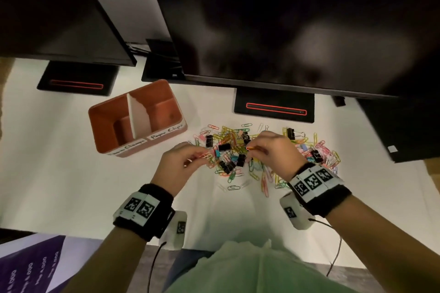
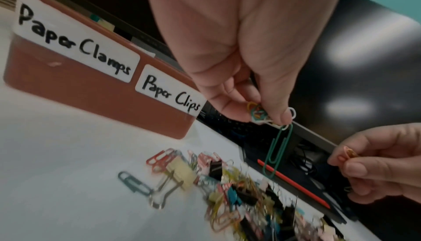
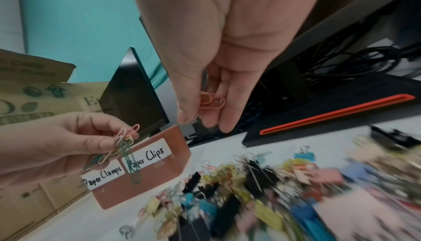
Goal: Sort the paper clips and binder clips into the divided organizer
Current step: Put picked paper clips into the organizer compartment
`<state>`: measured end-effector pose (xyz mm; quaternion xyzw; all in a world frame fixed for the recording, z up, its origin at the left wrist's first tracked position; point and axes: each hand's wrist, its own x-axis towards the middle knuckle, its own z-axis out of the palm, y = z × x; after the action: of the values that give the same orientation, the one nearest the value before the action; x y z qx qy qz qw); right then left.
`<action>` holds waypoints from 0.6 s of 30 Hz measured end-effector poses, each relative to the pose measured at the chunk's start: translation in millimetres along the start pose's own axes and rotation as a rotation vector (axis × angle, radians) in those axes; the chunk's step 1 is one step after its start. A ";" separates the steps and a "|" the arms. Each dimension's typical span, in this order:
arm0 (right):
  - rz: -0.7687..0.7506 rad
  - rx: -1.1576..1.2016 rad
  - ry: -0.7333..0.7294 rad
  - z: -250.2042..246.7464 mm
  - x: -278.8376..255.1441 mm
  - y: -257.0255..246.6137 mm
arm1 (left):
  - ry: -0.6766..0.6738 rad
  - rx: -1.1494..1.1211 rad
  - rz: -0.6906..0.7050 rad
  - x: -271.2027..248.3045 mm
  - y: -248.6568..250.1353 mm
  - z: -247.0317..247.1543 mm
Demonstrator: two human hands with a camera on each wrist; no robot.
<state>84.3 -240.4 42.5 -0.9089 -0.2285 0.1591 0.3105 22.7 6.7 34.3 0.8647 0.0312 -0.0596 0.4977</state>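
A heap of coloured paper clips and black binder clips [image 1: 259, 152] lies on the white table. My left hand [image 1: 188, 159] [image 2: 262, 115] hovers over the heap's left edge and pinches a bunch of paper clips [image 2: 258, 113]; a green clip [image 2: 276, 151] dangles from it. My right hand [image 1: 264, 144] [image 3: 205, 117] is above the heap's middle and pinches pink and orange paper clips [image 3: 210, 101]. The terracotta divided organizer [image 1: 135, 121] stands left of the heap, labelled "Paper Clamps" [image 2: 75, 41] and "Paper Clips" [image 2: 169, 92]; both compartments look bare.
Two dark monitors [image 1: 297, 26] overhang the back of the table on black stands with red slots [image 1: 276, 108]. A cardboard box [image 3: 34, 90] sits to the left. A purple printed sheet [image 1: 28, 266] lies at the near left edge.
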 end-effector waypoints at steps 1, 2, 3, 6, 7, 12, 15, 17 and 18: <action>-0.011 -0.009 0.004 -1.1 5.3 -7.1 | 0.000 -0.015 -0.011 1.6 1.9 -6.9; -0.030 -0.004 0.014 -1.8 12.0 -16.0 | 0.001 -0.035 -0.027 3.6 4.1 -15.2; -0.052 0.012 0.026 -1.9 20.4 -26.0 | 0.007 -0.055 -0.041 5.7 6.0 -24.7; -0.144 0.071 0.057 3.3 56.3 -63.4 | 0.101 -0.080 -0.036 14.2 14.4 -58.6; -0.171 0.088 0.059 6.7 70.9 -77.9 | 0.148 -0.096 -0.031 18.5 15.7 -71.2; -0.219 0.109 0.030 31.3 143.6 -135.5 | 0.286 0.001 -0.091 52.0 -0.2 -118.7; -0.169 0.104 -0.040 43.8 162.6 -144.4 | 0.218 0.062 -0.148 64.3 -12.1 -124.1; -0.133 0.126 -0.043 44.8 159.9 -137.3 | 0.189 0.213 -0.126 63.6 -16.3 -122.4; -0.110 0.133 -0.024 42.8 156.1 -129.5 | 0.198 0.261 -0.090 61.0 -17.0 -121.2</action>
<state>156.7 -48.1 69.7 -0.8704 -0.2706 0.1675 0.3758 89.9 119.7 71.8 0.9215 0.1105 0.0001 0.3724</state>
